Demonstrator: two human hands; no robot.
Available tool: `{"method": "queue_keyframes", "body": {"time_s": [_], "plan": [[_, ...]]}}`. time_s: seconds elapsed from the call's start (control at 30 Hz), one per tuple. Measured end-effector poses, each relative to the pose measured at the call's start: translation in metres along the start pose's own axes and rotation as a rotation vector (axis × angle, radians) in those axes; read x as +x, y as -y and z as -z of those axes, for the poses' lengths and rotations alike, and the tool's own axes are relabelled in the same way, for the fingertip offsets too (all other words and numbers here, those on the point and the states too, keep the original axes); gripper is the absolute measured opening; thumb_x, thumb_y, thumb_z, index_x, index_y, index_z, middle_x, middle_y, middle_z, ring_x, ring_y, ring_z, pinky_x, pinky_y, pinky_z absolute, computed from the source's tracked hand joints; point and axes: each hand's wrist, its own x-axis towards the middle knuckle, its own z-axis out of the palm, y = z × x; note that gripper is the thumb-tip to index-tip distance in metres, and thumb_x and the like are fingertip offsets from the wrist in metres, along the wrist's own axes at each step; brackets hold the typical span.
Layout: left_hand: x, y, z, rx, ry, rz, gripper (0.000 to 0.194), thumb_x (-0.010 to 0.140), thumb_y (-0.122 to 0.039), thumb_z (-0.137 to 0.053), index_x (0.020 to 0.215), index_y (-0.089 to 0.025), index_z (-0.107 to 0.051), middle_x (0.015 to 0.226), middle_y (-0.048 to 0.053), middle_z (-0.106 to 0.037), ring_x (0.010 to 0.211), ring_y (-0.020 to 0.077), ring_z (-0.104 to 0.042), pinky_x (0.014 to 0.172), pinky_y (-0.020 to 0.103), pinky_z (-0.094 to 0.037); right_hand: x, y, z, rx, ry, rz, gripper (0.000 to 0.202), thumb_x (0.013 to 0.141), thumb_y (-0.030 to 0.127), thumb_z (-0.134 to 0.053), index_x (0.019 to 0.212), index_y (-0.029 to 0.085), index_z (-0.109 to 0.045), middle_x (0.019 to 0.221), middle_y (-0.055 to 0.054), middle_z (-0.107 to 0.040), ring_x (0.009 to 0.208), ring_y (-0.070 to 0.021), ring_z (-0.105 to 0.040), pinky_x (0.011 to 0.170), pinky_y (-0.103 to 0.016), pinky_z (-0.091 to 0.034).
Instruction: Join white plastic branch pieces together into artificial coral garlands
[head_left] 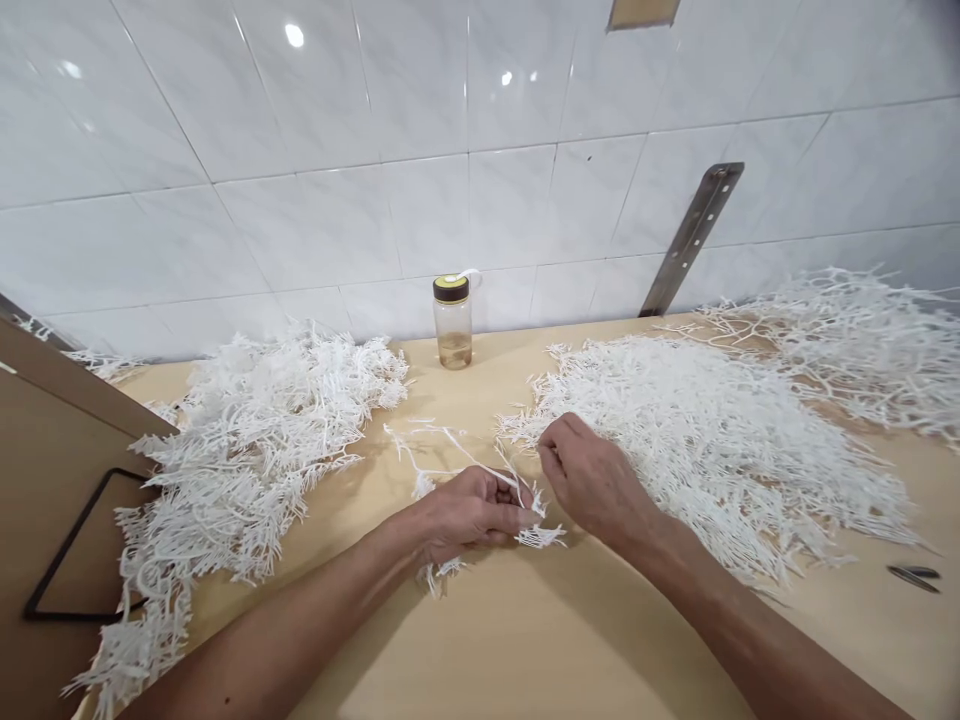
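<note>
Above the table (pixel 480 650), one white sprig (pixel 540 538), probably light, springy, best held by its stem (pixel 457 445), left hand (pixel 474 510) pinching it, right hand (pixel 589 475) curled, grip unclear.

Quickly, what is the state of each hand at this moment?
Left hand: closed, holding a white branched piece.
Right hand: curled; cannot tell whether it holds anything.
</note>
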Motion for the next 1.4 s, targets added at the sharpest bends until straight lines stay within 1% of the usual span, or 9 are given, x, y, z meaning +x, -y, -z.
{"method": "queue_keyframes", "body": {"time_s": [0.13,0.23,0.3,0.43,0.57,0.9,1.1,1.2,1.4], "plan": [[0.004,0.002,0.004,-0.009,-0.07,-0.069,0.045,0.059,-0.042,-0.088,0.078,-0.012,-0.059,0.062,-0.004,-0.05,0.045,0.0013,-0.028,0.042,0.023,-0.009,0.005,-0.013,0.006,0.026,-0.215,-0.126,0.011,0.087,0.018,-0.051,0.077,0.02,-0.055,0.075,-0.003,-0.058,0.062,-0.0153,-0.054,0.06,-0.029,-0.042],[0.005,0.001,0.01,-0.056,-0.101,-0.121,0.048,0.058,-0.043,-0.088,0.081,-0.014,-0.058,0.06,-0.007,-0.046,0.044,0.0004,-0.023,0.041,0.022,-0.008,0.006,-0.012,0.014,0.088,-0.283,-0.164,0.006,0.085,0.021,-0.054,0.087,0.018,-0.06,0.084,-0.004,-0.062,0.06,-0.0142,-0.054,0.061,-0.03,-0.045],[0.005,0.001,0.013,-0.065,-0.09,-0.141,0.049,0.059,-0.046,-0.087,0.081,-0.014,-0.057,0.06,-0.008,-0.042,0.044,0.0003,-0.022,0.041,0.022,-0.007,0.005,-0.006,0.018,0.193,-0.196,-0.159,0.011,0.087,0.025,-0.055,0.09,0.019,-0.063,0.089,-0.005,-0.065,0.062,-0.0142,-0.057,0.061,-0.03,-0.046],[0.006,0.002,0.016,-0.078,-0.061,-0.177,0.044,0.066,-0.047,-0.083,0.076,-0.014,-0.055,0.059,-0.008,-0.041,0.042,0.0005,-0.022,0.041,0.023,-0.005,0.003,0.006,0.02,0.406,0.091,-0.145,0.018,0.091,0.032,-0.055,0.088,0.022,-0.068,0.087,-0.004,-0.07,0.074,-0.0169,-0.063,0.067,-0.03,-0.05],[0.011,0.007,0.02,-0.119,-0.03,-0.194,0.039,0.071,-0.044,-0.079,0.07,-0.013,-0.056,0.055,-0.007,-0.042,0.04,0.001,-0.022,0.041,0.022,-0.006,0.0,0.009,0.015,0.477,0.189,-0.142,0.016,0.089,0.033,-0.057,0.092,0.022,-0.069,0.095,-0.005,-0.07,0.076,-0.0166,-0.062,0.067,-0.03,-0.05],[0.011,0.006,0.018,-0.098,-0.096,-0.194,0.037,0.071,-0.041,-0.077,0.065,-0.014,-0.053,0.059,-0.006,-0.044,0.039,0.0005,-0.025,0.04,0.023,-0.006,-0.004,0.016,0.005,0.462,0.224,-0.231,0.014,0.088,0.028,-0.052,0.086,0.021,-0.064,0.077,-0.001,-0.065,0.067,-0.0153,-0.058,0.057,-0.027,-0.043],[0.01,0.007,0.015,-0.068,-0.2,-0.224,0.051,0.068,-0.052,-0.078,0.057,-0.017,-0.043,0.051,-0.008,-0.032,0.04,0.0015,-0.019,0.043,0.025,-0.005,-0.006,0.019,0.005,0.335,0.227,-0.081,0.013,0.089,0.02,-0.048,0.079,0.02,-0.057,0.08,-0.002,-0.062,0.068,-0.0145,-0.055,0.06,-0.028,-0.041],[0.009,0.007,0.013,-0.056,-0.226,-0.208,0.055,0.064,-0.054,-0.08,0.055,-0.018,-0.04,0.049,-0.01,-0.027,0.041,0.0017,-0.015,0.044,0.027,-0.003,-0.007,0.02,0.006,0.3,0.258,-0.084,0.013,0.089,0.02,-0.048,0.078,0.021,-0.056,0.079,-0.001,-0.061,0.067,-0.0145,-0.054,0.061,-0.028,-0.04],[0.009,0.008,0.006,-0.074,-0.338,-0.198,0.055,0.061,-0.053,-0.081,0.054,-0.019,-0.039,0.047,-0.01,-0.027,0.041,0.0028,-0.017,0.045,0.027,-0.006,-0.012,0.022,0.001,0.242,0.239,-0.017,0.016,0.091,0.017,-0.045,0.076,0.021,-0.05,0.077,0.0,-0.055,0.064,-0.0139,-0.048,0.059,-0.028,-0.036]]}}
